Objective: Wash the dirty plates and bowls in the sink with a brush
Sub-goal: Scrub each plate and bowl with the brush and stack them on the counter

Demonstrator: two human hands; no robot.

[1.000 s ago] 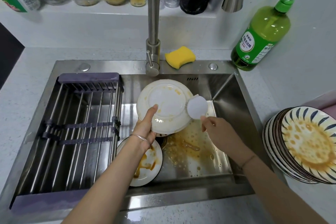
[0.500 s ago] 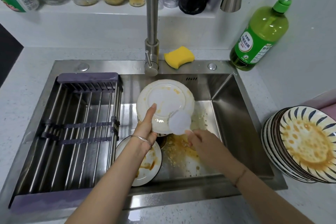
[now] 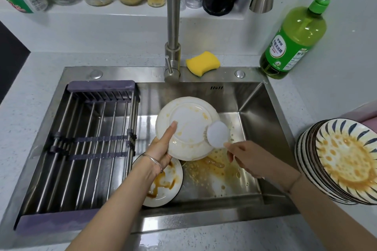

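Head view, held plate: a round white ceramic plate [image 3: 189, 128] hangs mid-frame over the stainless steel sink [image 3: 255, 98]. It is tilted up, with its foot ring and grease-smeared underside facing the camera.
Left hand [image 3: 161, 149]: its grip is closed on the plate's lower-left rim, thumb laid across the underside, fingers hidden behind.
Right hand [image 3: 246, 159]: its grip wraps the handle of a white round-headed dish brush [image 3: 218, 133], whose head touches the plate's lower-right rim.
Brush axis: it runs from the right hand up and left to the head, bristles turned toward the plate.
Handling: the plate looks stiff, breakable and probably slick with oil and water. A rim pinch with a braced thumb seems the safest hold.
Waiting: a sauce-streaked white plate [image 3: 163, 185] lies on the sink floor under the left wrist. A stack of dirty blue-patterned plates [image 3: 346, 159] sits on the counter [image 3: 306, 108] at the right edge.
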